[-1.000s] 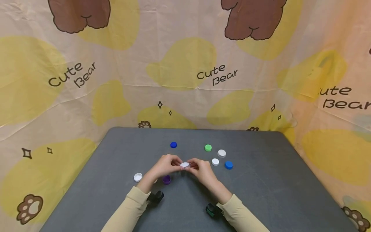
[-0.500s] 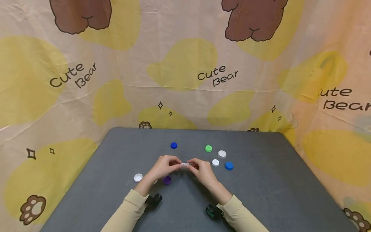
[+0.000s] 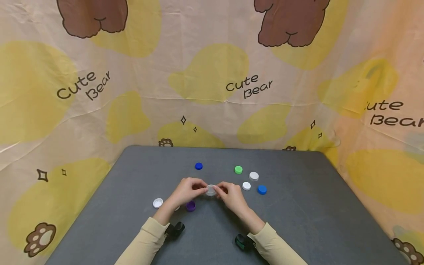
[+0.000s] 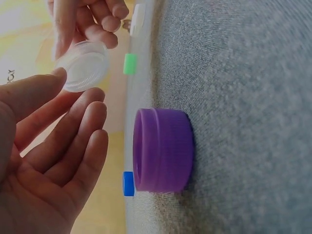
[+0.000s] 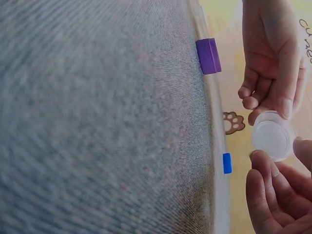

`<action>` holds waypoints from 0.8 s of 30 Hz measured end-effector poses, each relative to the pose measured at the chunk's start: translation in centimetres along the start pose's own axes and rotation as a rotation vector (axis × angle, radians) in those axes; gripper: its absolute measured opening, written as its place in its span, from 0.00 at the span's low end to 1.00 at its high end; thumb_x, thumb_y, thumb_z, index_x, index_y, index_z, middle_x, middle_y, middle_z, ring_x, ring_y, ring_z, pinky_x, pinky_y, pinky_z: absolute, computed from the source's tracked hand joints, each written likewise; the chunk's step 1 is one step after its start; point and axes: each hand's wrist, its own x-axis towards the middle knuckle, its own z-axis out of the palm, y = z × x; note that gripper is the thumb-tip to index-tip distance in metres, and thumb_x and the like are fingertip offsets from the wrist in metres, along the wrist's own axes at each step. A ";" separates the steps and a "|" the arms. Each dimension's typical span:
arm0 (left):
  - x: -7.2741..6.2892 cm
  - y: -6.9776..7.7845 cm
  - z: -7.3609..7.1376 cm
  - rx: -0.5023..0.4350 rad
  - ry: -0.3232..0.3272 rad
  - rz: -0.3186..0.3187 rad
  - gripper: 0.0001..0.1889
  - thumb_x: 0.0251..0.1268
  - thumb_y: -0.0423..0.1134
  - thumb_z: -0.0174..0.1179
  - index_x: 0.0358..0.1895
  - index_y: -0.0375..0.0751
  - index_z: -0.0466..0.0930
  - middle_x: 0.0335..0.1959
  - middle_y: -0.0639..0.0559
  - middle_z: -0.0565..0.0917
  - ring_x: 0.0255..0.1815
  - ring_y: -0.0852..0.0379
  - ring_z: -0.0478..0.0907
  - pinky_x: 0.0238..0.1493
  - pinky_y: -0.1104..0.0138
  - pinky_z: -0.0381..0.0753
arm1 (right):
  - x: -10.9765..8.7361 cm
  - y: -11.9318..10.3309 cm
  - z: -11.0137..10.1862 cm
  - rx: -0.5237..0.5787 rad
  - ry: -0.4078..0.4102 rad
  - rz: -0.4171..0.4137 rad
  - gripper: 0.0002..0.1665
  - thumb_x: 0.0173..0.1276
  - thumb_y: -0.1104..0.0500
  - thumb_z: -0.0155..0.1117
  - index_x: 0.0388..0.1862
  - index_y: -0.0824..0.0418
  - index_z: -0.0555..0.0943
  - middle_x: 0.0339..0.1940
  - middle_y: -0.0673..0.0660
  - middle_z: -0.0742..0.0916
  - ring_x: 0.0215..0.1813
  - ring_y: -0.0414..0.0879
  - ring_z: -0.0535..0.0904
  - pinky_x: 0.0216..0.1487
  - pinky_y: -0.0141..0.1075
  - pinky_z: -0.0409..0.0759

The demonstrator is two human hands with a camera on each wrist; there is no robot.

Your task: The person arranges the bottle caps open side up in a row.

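Between both hands, the clear round plastic cap point(image 3: 210, 190) has been tipped over: a second ago its flat top faced up, and now it sits tilted with its ridged rim showing, a touch lower over the grey felt-covered surface point(image 3: 298, 221). The left hand point(image 3: 187, 191) pinches its edge with thumb and forefinger while the other fingers point(image 4: 73, 141) lie loosely extended; the right hand point(image 3: 232, 195) pinches the opposite edge, its remaining fingers curled underneath. The cap is held just off the surface, in the middle, and from the wrist views its hollow looks empty. Just below the left hand a purple round plastic cap point(image 3: 190, 206) rests on the surface, open side up, nothing inside. Further left lies a white cap point(image 3: 158, 202). Beyond the right hand sit a small white cap point(image 3: 246, 186), a pale grey cap point(image 3: 253, 176), a green cap point(image 3: 238, 169) and a blue cap point(image 3: 262, 189); a dark blue cap point(image 3: 198, 166) lies apart at the back.
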 end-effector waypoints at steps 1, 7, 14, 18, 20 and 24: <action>0.0 0.0 0.0 -0.001 0.000 -0.003 0.05 0.61 0.44 0.64 0.36 0.50 0.86 0.32 0.60 0.85 0.31 0.64 0.78 0.34 0.70 0.77 | 0.0 0.0 0.0 0.006 0.000 0.002 0.14 0.67 0.49 0.61 0.33 0.58 0.84 0.21 0.48 0.85 0.23 0.35 0.79 0.25 0.27 0.75; -0.3 0.0 0.0 -0.003 -0.005 0.015 0.05 0.60 0.42 0.65 0.38 0.50 0.86 0.33 0.59 0.86 0.33 0.64 0.79 0.35 0.71 0.78 | -0.2 0.0 0.0 0.024 -0.010 0.018 0.15 0.67 0.49 0.61 0.33 0.59 0.84 0.20 0.49 0.85 0.23 0.36 0.79 0.25 0.28 0.76; -0.4 -0.6 0.1 -0.003 -0.018 0.061 0.08 0.60 0.41 0.65 0.42 0.50 0.86 0.32 0.60 0.86 0.32 0.66 0.80 0.34 0.71 0.78 | -0.2 0.0 0.2 0.031 -0.013 0.027 0.15 0.67 0.50 0.61 0.30 0.59 0.84 0.18 0.49 0.84 0.21 0.37 0.79 0.23 0.28 0.75; -0.6 -0.8 0.1 -0.001 -0.015 0.090 0.12 0.58 0.41 0.66 0.46 0.51 0.85 0.32 0.59 0.86 0.32 0.67 0.80 0.35 0.70 0.79 | -0.2 0.0 0.3 0.046 -0.022 0.040 0.16 0.68 0.50 0.61 0.29 0.60 0.84 0.18 0.50 0.84 0.21 0.39 0.80 0.22 0.28 0.76; -0.7 -0.8 0.1 -0.007 -0.016 0.107 0.14 0.57 0.40 0.67 0.47 0.51 0.85 0.31 0.58 0.86 0.32 0.66 0.80 0.35 0.69 0.79 | -0.2 0.0 0.3 0.049 -0.025 0.048 0.16 0.68 0.49 0.61 0.28 0.60 0.84 0.17 0.50 0.84 0.21 0.40 0.80 0.22 0.28 0.76; -0.8 -0.7 0.1 -0.029 -0.032 0.123 0.16 0.54 0.38 0.69 0.48 0.48 0.84 0.30 0.56 0.86 0.31 0.65 0.81 0.33 0.68 0.80 | -0.2 0.0 0.4 0.050 -0.028 0.052 0.17 0.68 0.49 0.60 0.27 0.60 0.84 0.17 0.50 0.84 0.20 0.39 0.80 0.21 0.29 0.76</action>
